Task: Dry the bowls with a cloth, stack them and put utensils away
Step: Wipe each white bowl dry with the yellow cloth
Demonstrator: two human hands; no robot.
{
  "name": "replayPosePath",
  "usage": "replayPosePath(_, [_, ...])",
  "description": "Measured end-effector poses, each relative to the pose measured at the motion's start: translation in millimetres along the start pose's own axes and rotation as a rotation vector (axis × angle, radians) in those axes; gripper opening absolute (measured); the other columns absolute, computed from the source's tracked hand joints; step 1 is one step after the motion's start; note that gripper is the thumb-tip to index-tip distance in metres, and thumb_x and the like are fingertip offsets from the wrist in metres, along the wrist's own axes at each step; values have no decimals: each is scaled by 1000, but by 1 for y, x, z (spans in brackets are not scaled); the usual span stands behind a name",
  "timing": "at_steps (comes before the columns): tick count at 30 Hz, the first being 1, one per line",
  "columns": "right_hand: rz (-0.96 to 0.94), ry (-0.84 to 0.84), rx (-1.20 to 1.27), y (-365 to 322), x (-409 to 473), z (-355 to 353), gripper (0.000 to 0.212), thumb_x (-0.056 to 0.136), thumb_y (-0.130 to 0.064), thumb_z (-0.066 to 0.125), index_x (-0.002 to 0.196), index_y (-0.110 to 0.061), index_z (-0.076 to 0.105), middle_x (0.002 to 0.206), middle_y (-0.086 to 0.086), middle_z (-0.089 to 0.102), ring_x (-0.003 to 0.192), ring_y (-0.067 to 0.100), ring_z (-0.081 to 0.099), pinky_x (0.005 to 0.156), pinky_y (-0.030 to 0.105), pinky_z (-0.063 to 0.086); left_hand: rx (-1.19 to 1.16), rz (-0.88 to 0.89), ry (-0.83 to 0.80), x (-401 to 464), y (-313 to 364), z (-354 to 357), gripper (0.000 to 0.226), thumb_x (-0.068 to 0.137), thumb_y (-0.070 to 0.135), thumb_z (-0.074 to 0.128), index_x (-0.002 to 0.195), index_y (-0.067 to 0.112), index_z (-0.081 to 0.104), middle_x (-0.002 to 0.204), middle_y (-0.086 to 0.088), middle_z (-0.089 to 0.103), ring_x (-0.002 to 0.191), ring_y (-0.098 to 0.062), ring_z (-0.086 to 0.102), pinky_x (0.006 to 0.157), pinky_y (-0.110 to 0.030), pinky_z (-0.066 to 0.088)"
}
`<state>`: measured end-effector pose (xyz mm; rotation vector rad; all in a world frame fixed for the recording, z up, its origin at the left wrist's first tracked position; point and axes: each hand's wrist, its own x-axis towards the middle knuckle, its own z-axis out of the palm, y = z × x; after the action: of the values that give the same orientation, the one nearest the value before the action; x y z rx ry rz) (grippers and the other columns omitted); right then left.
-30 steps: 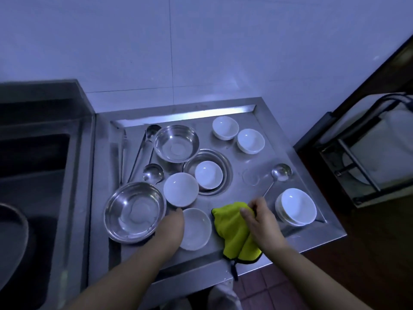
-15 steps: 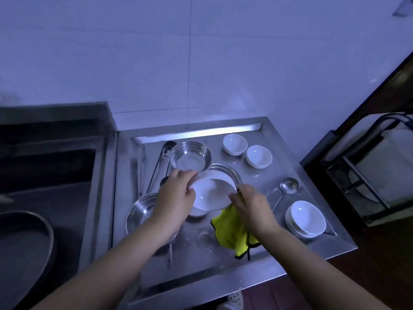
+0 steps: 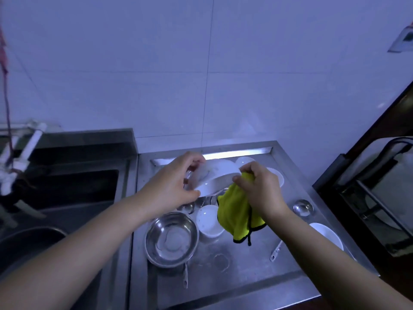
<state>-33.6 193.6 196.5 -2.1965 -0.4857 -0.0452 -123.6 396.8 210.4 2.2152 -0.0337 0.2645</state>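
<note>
Hands: left [image 3: 172, 182] grips white bowl [image 3: 214, 177] | right [image 3: 259, 186] pinches yellow cloth [image 3: 237, 215] | writing: seemingly none

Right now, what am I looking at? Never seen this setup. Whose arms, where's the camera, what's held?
There is no machine: this is a person's two bare arms, filmed by one wide-angle camera worn on the head, looking down at a steel counter beside a sink. The left hand grips a white bowl lifted off the counter and tilted. The right hand holds a yellow cloth against the bowl's rim, with most of the cloth hanging down. On the counter lie a steel bowl, a small white bowl, a ladle and more white bowls at the right.
</note>
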Motion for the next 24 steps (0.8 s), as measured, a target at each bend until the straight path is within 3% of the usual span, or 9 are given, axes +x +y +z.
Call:
replayPosePath(4, [75,65,129,-17,5,-7,17,81,-23,73,90,-23,58,83,-16,58,75,-4,54,58,1,37,-84,-117,63,3,-2,-3,66,66,12,76,107,54,44,100,16,60,91,4,60,77,-20,52])
replayPosePath(6, [-31,73,194,-33,7,-9,23,82,-23,72,97,-24,54,89,-19,58,83,-7,54,66,2,39,-145,-164,85,6,1,1,66,66,14,77,106,56,45,97,12,63,88,3,62,76,-17,50])
replayPosePath(8, [-180,-27,176,-48,6,-9,31,84,-20,69,106,-25,48,98,-21,55,94,-5,54,76,7,40,-255,-209,118,11,10,6,66,62,16,76,111,52,50,92,9,66,85,-2,65,77,-22,52])
replayPosePath(10, [-408,-85,-114,-47,8,-8,30,85,-22,61,113,-17,52,107,-12,58,104,8,55,85,21,39,-458,-243,183,18,20,8,65,57,12,73,112,43,56,82,7,65,75,-8,67,70,-30,55])
replayPosePath(13, [-675,-87,-482,-24,17,-15,42,93,-36,42,113,-5,62,118,9,65,120,27,54,96,36,43,-635,-253,231,26,39,10,63,55,6,70,108,39,61,74,6,63,67,-12,65,59,-28,54])
replayPosePath(15, [-675,-151,-479,-17,22,-20,60,100,-45,24,125,0,56,131,15,57,131,30,44,105,40,37,-642,-224,219,30,49,17,61,56,7,69,102,47,63,71,10,64,67,-11,65,60,-25,52])
replayPosePath(18, [-644,-186,-293,-18,22,-21,66,99,-51,12,148,-9,28,155,10,25,147,19,10,118,34,11,-676,-194,217,38,61,29,64,54,7,69,97,55,66,79,7,66,71,-10,62,66,-24,51])
replayPosePath(21, [-706,-203,-64,-22,19,-26,56,97,-36,34,148,-12,31,156,3,21,147,14,8,117,31,13,-698,-170,169,41,69,32,66,49,15,69,104,53,65,88,6,67,76,-9,59,68,-24,50])
replayPosePath(24, [-854,-202,-66,-12,15,-31,61,82,-23,55,140,-14,39,151,-1,30,144,17,21,114,29,21,-685,-149,135,43,71,25,70,53,1,65,108,46,67,93,1,66,81,-9,59,71,-22,49])
